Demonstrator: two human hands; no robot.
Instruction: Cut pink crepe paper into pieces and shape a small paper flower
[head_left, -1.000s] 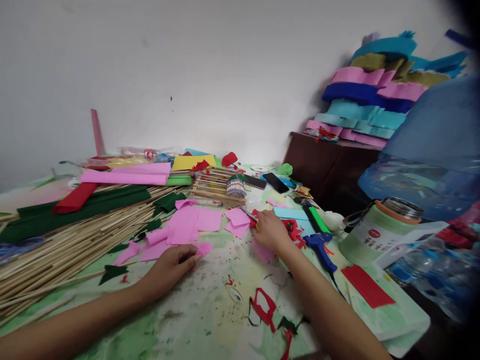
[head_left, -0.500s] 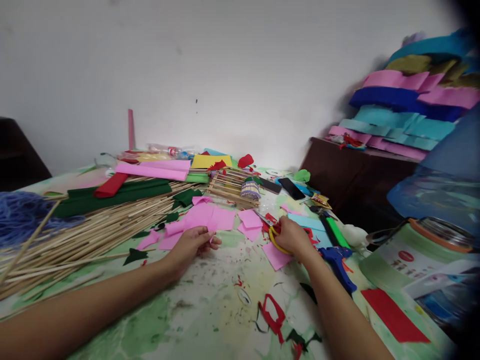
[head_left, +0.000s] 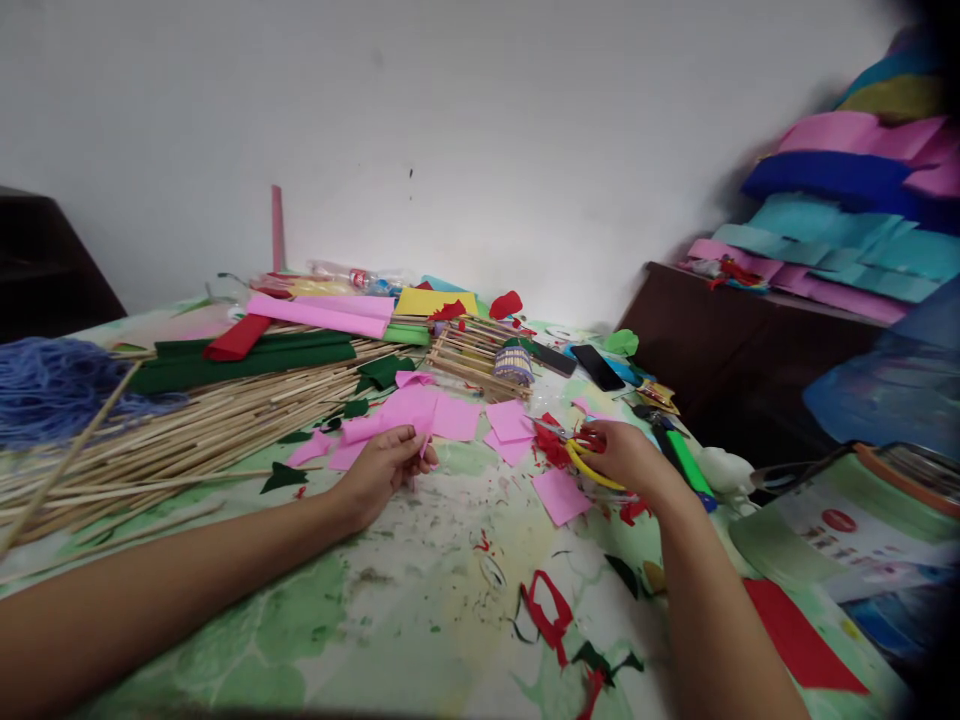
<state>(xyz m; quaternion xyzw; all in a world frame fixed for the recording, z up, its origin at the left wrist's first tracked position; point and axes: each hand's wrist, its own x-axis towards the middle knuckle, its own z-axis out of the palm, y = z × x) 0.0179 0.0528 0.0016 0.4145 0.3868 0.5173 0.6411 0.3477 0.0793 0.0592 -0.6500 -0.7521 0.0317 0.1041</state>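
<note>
My left hand [head_left: 388, 468] is closed in a pinch, with a small bit of pink paper [head_left: 425, 446] between thumb and fingertips. To the right, my right hand [head_left: 626, 455] grips the yellow-handled scissors [head_left: 589, 468], whose blades point left. Beside the blades lie crumpled red scraps [head_left: 551, 440] and overlapping pink squares [head_left: 510, 422]. Another pink square [head_left: 561, 496] lies just below the scissors. Behind my left hand is a spread of larger pink sheets [head_left: 409, 412].
Thin bamboo sticks [head_left: 247, 425] fill the left, near blue yarn [head_left: 56, 390]. A small stick frame [head_left: 480, 360] and a phone [head_left: 597, 368] lie farther back. At right stand a green-and-white container [head_left: 817, 520] and a red strip [head_left: 806, 640]. Red and green offcuts [head_left: 551, 615] lie in front.
The scissors have turned in my right hand, their yellow handles swinging right and away from the lower pink square. My left hand keeps its pinch. The whole view has shifted slightly.
</note>
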